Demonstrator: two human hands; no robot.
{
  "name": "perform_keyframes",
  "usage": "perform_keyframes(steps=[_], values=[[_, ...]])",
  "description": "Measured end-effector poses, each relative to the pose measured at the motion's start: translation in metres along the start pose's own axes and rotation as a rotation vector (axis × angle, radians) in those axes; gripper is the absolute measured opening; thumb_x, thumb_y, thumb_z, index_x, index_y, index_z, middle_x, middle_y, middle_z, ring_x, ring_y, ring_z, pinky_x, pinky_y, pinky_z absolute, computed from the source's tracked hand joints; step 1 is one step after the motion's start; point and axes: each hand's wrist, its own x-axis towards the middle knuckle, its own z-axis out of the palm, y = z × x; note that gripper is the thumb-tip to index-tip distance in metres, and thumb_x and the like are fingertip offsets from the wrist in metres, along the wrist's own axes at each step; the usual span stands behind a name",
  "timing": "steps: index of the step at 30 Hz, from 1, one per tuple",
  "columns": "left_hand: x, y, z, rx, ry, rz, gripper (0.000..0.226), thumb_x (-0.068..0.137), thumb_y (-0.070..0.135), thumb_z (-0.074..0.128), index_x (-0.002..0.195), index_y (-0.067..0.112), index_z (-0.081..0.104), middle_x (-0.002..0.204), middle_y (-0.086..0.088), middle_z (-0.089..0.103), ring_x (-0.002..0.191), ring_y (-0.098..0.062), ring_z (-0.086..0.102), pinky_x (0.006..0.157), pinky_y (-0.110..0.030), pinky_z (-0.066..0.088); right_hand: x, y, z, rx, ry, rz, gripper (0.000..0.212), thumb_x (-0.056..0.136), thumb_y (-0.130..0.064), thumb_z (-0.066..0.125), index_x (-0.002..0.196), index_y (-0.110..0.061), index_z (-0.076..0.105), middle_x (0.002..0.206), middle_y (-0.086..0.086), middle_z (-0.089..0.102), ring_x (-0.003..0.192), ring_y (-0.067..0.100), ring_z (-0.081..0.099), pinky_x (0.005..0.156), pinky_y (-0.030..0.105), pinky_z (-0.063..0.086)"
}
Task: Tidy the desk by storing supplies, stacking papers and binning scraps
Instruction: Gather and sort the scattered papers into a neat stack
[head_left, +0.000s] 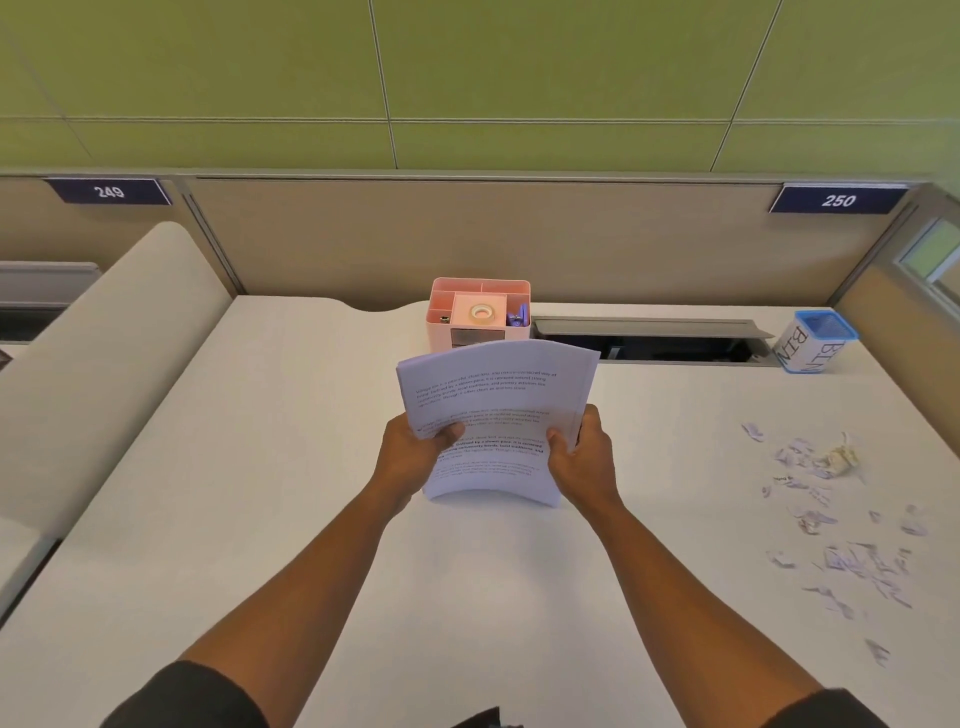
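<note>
White printed papers (493, 421) stand on edge on the bench (260, 467), gripped at each side by the left hand (415, 452) and right hand (582, 457): squaring the stack. Next likely laying it flat; scraps (841, 519) await binning.

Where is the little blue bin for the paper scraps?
In the head view, the blue mesh bin with a white BIN label stands at the desk's far right, beside the open grey cable slot, beyond the torn paper scraps.
</note>
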Motion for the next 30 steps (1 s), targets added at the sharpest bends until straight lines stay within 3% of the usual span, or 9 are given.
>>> perform_keyframes(steps=[3, 7, 10, 16, 20, 23, 27, 30], values=[[-0.002, -0.005, 0.000, 0.009, -0.014, -0.007, 0.024, 0.087, 0.020, 0.077, 0.110, 0.022, 0.071, 0.107, 0.003, 0.076, 0.099, -0.018, 0.071, 0.082, -0.034, 0.058, -0.002, 0.004, 0.001, 0.002, -0.015, 0.008, 0.030, 0.093, -0.016, 0.057, 0.116, -0.026, 0.040, 0.107, -0.009, 0.055, 0.094, 0.011, 0.056, 0.069, 0.009, 0.048], [-0.003, -0.017, -0.003, 0.101, -0.056, -0.075, 0.021, 0.092, 0.022, 0.072, 0.112, 0.028, 0.068, 0.109, 0.008, 0.073, 0.104, -0.017, 0.067, 0.079, -0.028, 0.054, -0.006, 0.015, 0.001, -0.041, -0.042, 0.040, 0.032, 0.093, -0.013, 0.056, 0.123, -0.017, 0.043, 0.115, -0.003, 0.058, 0.099, 0.014, 0.055, 0.081, 0.024, 0.051], [-0.004, -0.018, -0.003, 0.115, -0.060, -0.072, 0.020, 0.093, 0.023, 0.070, 0.111, 0.031, 0.067, 0.108, 0.011, 0.072, 0.102, -0.014, 0.067, 0.075, -0.024, 0.054, -0.005, 0.017, -0.001, -0.052, -0.034, 0.038, 0.031, 0.094, -0.014, 0.055, 0.123, -0.016, 0.045, 0.115, -0.001, 0.060, 0.099, 0.016, 0.057, 0.082, 0.028, 0.053], [-0.003, -0.011, -0.001, 0.023, -0.065, -0.082, 0.029, 0.092, 0.024, 0.071, 0.120, 0.019, 0.066, 0.109, 0.006, 0.075, 0.097, -0.013, 0.073, 0.072, -0.021, 0.058, -0.001, 0.014, -0.003, -0.047, -0.007, 0.051, 0.022, 0.094, -0.016, 0.056, 0.114, -0.017, 0.046, 0.107, -0.004, 0.060, 0.091, 0.016, 0.061, 0.065, 0.013, 0.048], [0.000, -0.006, -0.004, 0.010, -0.064, -0.079, 0.029, 0.092, 0.026, 0.071, 0.120, 0.019, 0.067, 0.108, 0.004, 0.076, 0.095, -0.014, 0.074, 0.075, -0.026, 0.060, 0.002, 0.009, -0.006, 0.076, 0.005, 0.102, 0.026, 0.093, -0.015, 0.057, 0.116, -0.021, 0.048, 0.106, -0.005, 0.060, 0.091, 0.013, 0.061, 0.064, 0.010, 0.045], [0.001, -0.006, -0.007, 0.007, -0.046, -0.110, 0.029, 0.090, 0.035, 0.073, 0.114, 0.020, 0.069, 0.104, 0.005, 0.077, 0.091, -0.016, 0.075, 0.073, -0.028, 0.060, 0.005, 0.007, -0.009, 0.204, 0.028, 0.168, 0.028, 0.091, -0.015, 0.060, 0.113, -0.026, 0.048, 0.105, -0.008, 0.060, 0.091, 0.009, 0.061, 0.065, 0.014, 0.047], [0.000, -0.007, -0.010, 0.007, 0.043, -0.113, 0.028, 0.083, 0.034, 0.080, 0.105, 0.019, 0.071, 0.098, 0.007, 0.078, 0.079, -0.006, 0.073, 0.061, -0.013, 0.053, 0.010, 0.008, -0.016, 0.411, 0.066, 0.285, 0.029, 0.089, -0.011, 0.063, 0.111, -0.027, 0.051, 0.105, -0.009, 0.063, 0.094, 0.009, 0.062, 0.070, 0.020, 0.050], [-0.001, -0.007, -0.009, -0.065, 0.105, -0.115, 0.032, 0.080, 0.028, 0.084, 0.107, 0.017, 0.070, 0.100, 0.003, 0.078, 0.080, -0.008, 0.073, 0.062, -0.014, 0.053, 0.012, 0.012, -0.017, 0.512, 0.058, 0.382, 0.029, 0.088, -0.007, 0.063, 0.106, -0.028, 0.054, 0.107, -0.005, 0.066, 0.099, 0.018, 0.064, 0.084, 0.037, 0.054]])
